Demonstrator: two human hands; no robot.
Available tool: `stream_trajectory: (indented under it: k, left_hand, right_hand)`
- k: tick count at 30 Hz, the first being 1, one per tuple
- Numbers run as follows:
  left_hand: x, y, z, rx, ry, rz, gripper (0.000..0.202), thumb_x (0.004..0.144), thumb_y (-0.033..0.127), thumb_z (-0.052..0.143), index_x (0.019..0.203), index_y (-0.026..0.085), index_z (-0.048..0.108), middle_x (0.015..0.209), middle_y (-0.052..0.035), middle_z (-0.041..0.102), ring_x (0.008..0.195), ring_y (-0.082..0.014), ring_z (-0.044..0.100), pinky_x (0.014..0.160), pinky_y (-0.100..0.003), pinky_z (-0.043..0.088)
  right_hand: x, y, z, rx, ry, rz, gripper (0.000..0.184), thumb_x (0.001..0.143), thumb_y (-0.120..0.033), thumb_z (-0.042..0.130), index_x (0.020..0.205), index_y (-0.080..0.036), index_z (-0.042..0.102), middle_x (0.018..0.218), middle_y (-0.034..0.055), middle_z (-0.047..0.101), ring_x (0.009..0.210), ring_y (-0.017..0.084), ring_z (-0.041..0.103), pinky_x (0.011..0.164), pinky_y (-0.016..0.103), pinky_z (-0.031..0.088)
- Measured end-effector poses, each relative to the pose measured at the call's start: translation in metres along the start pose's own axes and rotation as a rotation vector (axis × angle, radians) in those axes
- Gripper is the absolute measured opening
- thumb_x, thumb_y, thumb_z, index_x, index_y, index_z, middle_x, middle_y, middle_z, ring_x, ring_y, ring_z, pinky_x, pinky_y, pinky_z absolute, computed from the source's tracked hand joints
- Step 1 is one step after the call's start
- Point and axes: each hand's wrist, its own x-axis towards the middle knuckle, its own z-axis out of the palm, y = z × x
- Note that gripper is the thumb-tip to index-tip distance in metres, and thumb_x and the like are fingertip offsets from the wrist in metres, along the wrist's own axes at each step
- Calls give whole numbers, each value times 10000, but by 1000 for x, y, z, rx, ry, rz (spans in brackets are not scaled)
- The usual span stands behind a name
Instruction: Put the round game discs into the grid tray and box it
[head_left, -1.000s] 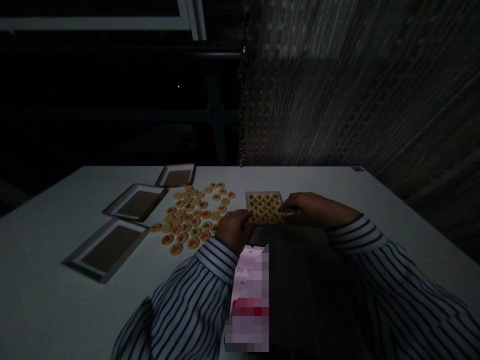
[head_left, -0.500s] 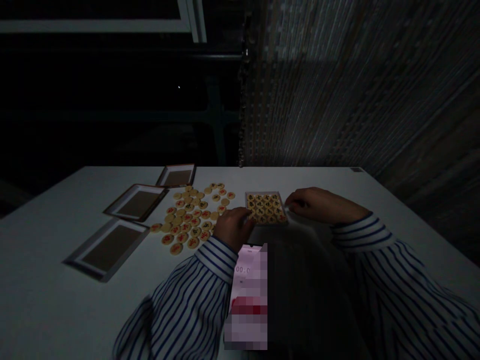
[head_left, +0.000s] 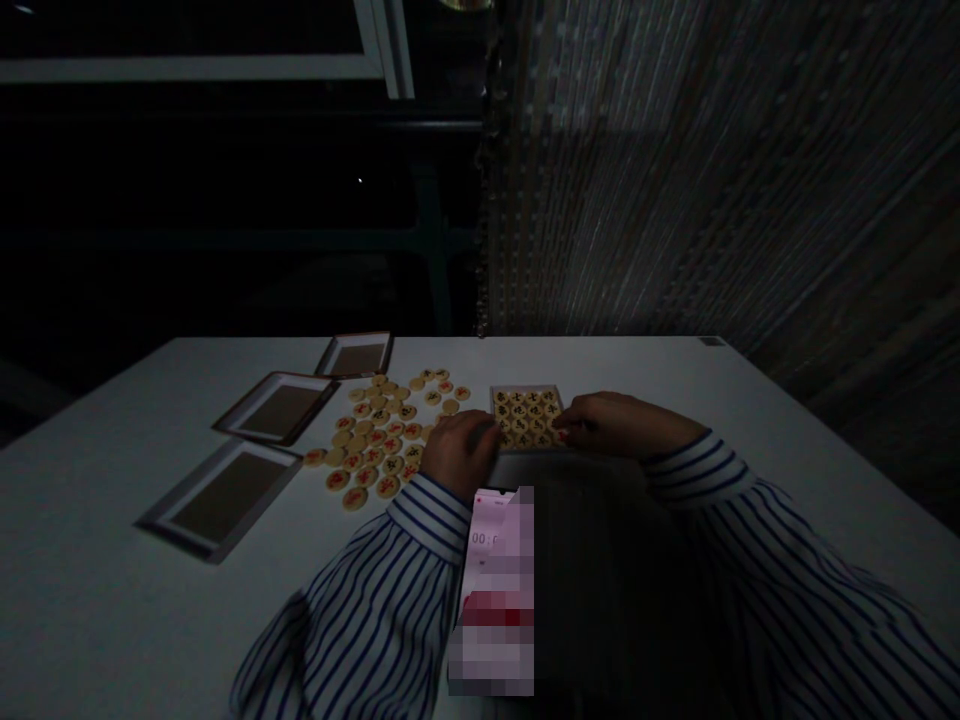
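A small square box (head_left: 527,389) full of round wooden chess discs sits on the white table (head_left: 112,560). My left hand (head_left: 465,448) rests curled at the box's near left corner, fingers bent against its edge. My right hand (head_left: 607,422) lies at the box's right side, fingertips pinched together at the near right corner; what they hold is too dark to tell. A loose spread of several discs (head_left: 379,440) with red and black marks lies just left of my left hand.
Three shallow open box halves lie to the left: a large one (head_left: 221,495), a middle one (head_left: 277,407) and a small one (head_left: 356,354). A phone (head_left: 495,590) with a lit pink screen lies near me. A beaded curtain (head_left: 675,180) hangs behind the table.
My right hand drew back from the box's near right corner, then returned to it. My left hand stayed at the box's near left corner. The view shifted down slightly.
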Motion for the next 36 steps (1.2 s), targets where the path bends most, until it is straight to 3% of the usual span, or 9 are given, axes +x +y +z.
stream_trajectory:
  k: [12,36]
  left_hand:
    - [0,1,-1,0,-16,-3,176,800,284,532,883,183,649,919,-54,687,896,-181,614,847,-351,474]
    - [0,0,0,-8,-28,-1,177,797,290,539,887,183,648,923,-53,683,910,-184,609,853,-349,468]
  right_hand:
    - [1,-4,-1,-24,-31,15,280,815,-322,414,831,-202,667,796,53,666,667,152,575,557,233,343]
    - [0,-5,-3,-23,-42,43,290,822,-350,422,868,-201,667,836,63,672,707,163,589,574,236,358]
